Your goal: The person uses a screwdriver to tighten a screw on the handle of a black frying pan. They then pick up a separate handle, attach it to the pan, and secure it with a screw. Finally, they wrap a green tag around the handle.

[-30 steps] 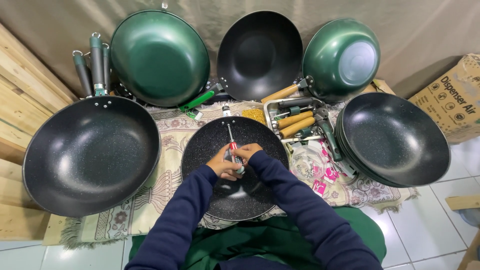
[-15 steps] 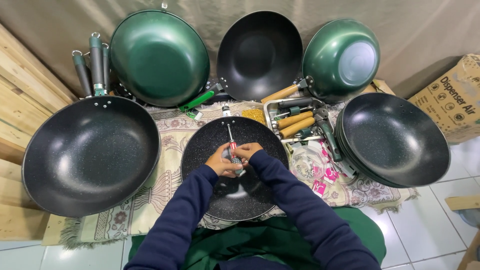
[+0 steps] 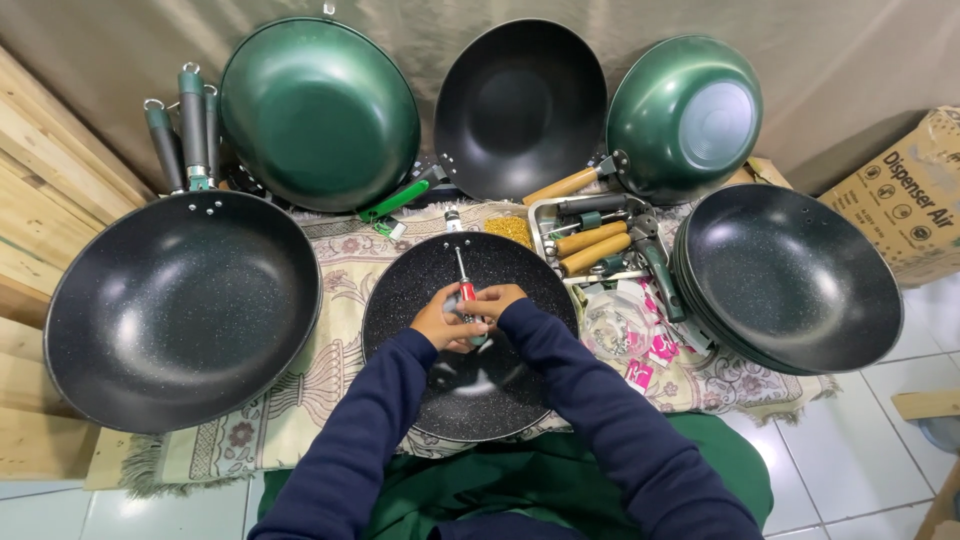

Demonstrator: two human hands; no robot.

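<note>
Nothing has shifted since the earlier frame: both hands stay together over the speckled black pan (image 3: 440, 400). The left hand (image 3: 440, 320) and right hand (image 3: 493, 302) both clamp the red-handled screwdriver (image 3: 464, 285), its shaft pointing toward 12 o'clock. A large black wok (image 3: 180, 310) lies at 9 o'clock.

Both hands, left hand (image 3: 442, 318) and right hand (image 3: 494, 300), clasp a screwdriver (image 3: 464, 283) over the black pan (image 3: 470, 345)
</note>
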